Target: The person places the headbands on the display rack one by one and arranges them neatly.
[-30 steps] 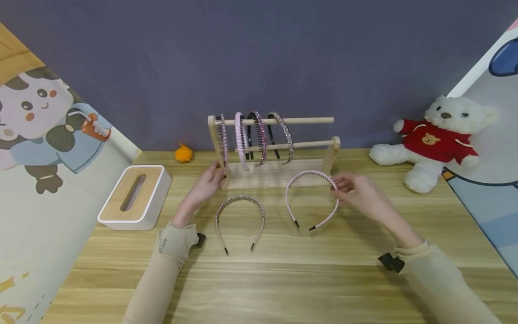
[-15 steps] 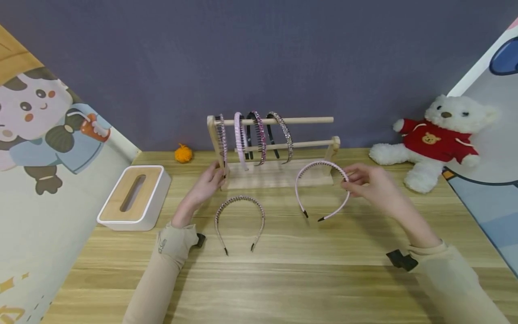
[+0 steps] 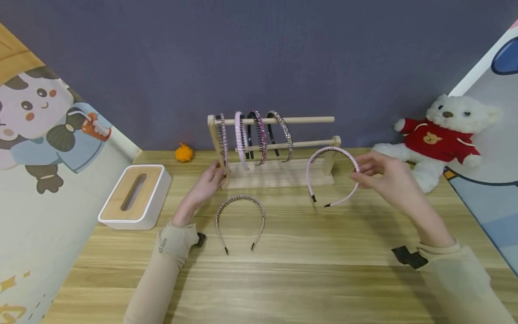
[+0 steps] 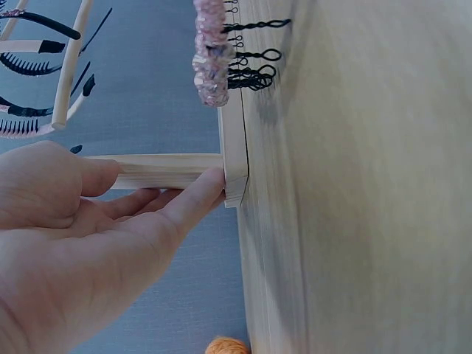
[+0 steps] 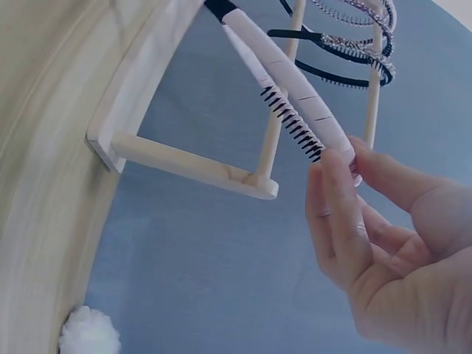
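My right hand [image 3: 388, 177] pinches a pale pink headband [image 3: 308, 173] by one side, between thumb and fingers. The headband is held up in front of the right end of the wooden rack [image 3: 279, 173], its black tips pointing down. In the right wrist view, dark comb teeth [image 5: 291, 122] line its inner side. My left hand [image 3: 207, 182] holds the rack's left end; in the left wrist view, thumb and fingers lie around the wooden upright [image 4: 169, 169], with a fingertip against the base. A beaded headband [image 3: 241, 197] lies on the table between my arms.
Several headbands, among them a pink one [image 3: 238, 135] and a glittery one [image 3: 288, 135], hang on the rack's bars. A tissue box [image 3: 155, 204] stands at left, near an orange yarn ball [image 3: 184, 153]. A white teddy bear [image 3: 435, 139] sits at right. A dark wall [image 3: 259, 54] rises behind.
My right hand has carried the pink headband to the right and upward, toward the rack's right end. My left hand and the beaded headband on the table have stayed in place.
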A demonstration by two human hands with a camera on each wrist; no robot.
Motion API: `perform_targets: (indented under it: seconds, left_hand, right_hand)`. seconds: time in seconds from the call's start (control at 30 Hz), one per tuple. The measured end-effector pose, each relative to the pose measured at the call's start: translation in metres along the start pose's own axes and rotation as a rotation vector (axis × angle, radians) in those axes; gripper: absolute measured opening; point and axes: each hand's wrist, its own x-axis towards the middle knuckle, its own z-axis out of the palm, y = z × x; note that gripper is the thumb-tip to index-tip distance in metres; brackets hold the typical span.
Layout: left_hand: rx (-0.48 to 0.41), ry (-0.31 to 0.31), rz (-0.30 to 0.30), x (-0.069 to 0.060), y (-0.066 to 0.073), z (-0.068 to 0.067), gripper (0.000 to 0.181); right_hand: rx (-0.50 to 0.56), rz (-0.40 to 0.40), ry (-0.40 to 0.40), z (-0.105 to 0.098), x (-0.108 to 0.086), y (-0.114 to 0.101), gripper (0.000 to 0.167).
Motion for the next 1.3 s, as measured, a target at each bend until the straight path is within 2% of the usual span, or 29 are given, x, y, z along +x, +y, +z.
perform_targets:
  seconds: [0.5, 0.77, 1.3]
  left_hand:
    - [-0.009, 0.002, 0.012, 0.002, 0.001, 0.001, 0.057]
    - [-0.01, 0.0, -0.002, 0.001, 0.001, 0.001, 0.059]
    - [-0.021, -0.003, -0.017, 0.0, 0.001, 0.0, 0.06]
  right_hand:
    - [0.012, -0.043, 0.061, -0.009, -0.001, -0.009, 0.034]
    - [-0.014, -0.052, 0.14, -0.011, -0.001, -0.013, 0.042]
    - [-0.036, -0.073, 0.259, -0.013, 0.002, -0.022, 0.044]
